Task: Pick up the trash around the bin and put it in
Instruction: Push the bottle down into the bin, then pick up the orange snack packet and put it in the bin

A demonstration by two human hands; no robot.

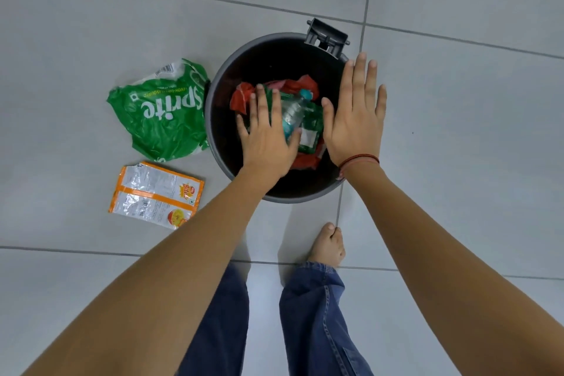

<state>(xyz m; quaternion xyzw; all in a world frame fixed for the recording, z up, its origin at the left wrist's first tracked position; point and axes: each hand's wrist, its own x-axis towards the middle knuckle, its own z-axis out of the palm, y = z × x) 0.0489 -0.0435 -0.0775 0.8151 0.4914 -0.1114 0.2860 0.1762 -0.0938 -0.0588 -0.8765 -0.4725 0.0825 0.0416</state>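
A round dark bin (219,131) stands on the tiled floor, its mouth uncovered. Inside lie red wrappers (241,94), a green packet (314,128) and a clear plastic bottle (293,114) with a teal cap. My left hand (267,131) hovers flat over the bin's mouth, fingers spread, holding nothing. My right hand (357,113) is spread flat over the bin's right rim, also holding nothing. A crumpled green Sprite wrapper (161,110) lies on the floor against the bin's left side. An orange and silver food packet (155,194) lies flat below it.
A grey hinge bracket (328,36) sticks out from the bin's far rim. My bare foot (328,246) and blue jeans (314,314) are just below the bin. Grey floor tiles (457,131) spread out on all sides.
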